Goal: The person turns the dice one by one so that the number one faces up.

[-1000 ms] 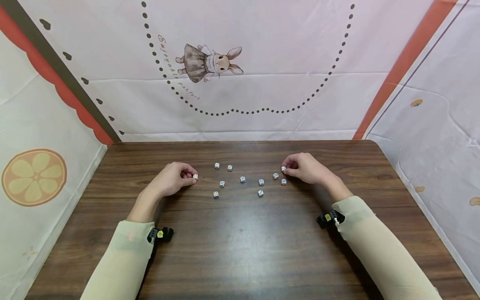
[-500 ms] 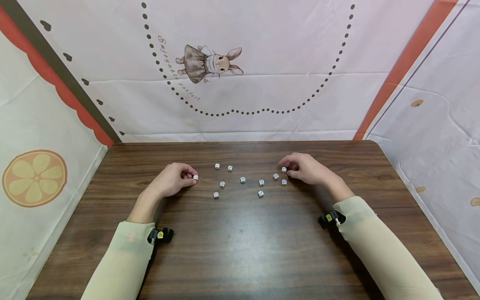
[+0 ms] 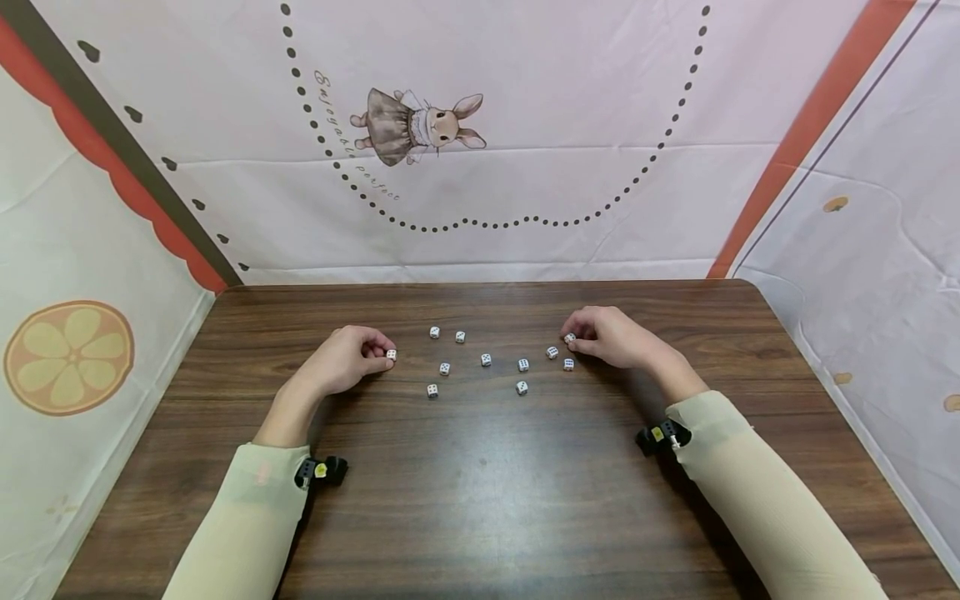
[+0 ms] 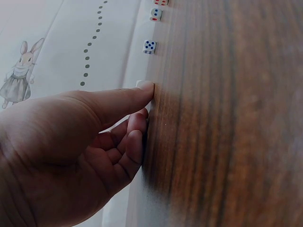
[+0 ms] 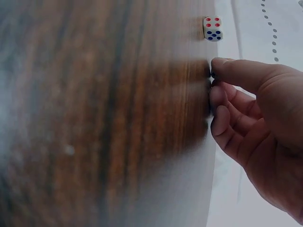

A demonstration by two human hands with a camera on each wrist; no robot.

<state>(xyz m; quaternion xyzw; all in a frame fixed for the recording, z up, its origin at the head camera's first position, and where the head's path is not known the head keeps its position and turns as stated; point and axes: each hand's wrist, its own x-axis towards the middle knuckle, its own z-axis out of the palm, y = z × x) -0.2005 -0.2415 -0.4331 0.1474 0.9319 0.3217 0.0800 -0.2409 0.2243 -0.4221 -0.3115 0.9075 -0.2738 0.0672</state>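
My left hand (image 3: 347,357) pinches a white die (image 3: 392,355) at the left end of a loose group of dice on the table. In the left wrist view the thumb covers most of that die (image 4: 144,84). Across the group, my right hand (image 3: 611,335) holds another die (image 3: 570,338) between thumb and fingers at the tabletop. The right wrist view shows only a small dark bit of it under the thumb. Close to the right fingers lie two dice, one die (image 3: 552,352) to the left and another die (image 3: 568,365) just nearer.
Between the hands, several loose dice lie scattered, among them a die (image 3: 486,360) in the middle and a die (image 3: 432,391) nearer. The brown wooden table (image 3: 480,500) ends at the back against a printed cloth (image 3: 570,167).
Half a second ago the right fingers were spread off their die; now they are back on it, and it shows a different turn. The left hand stays still.
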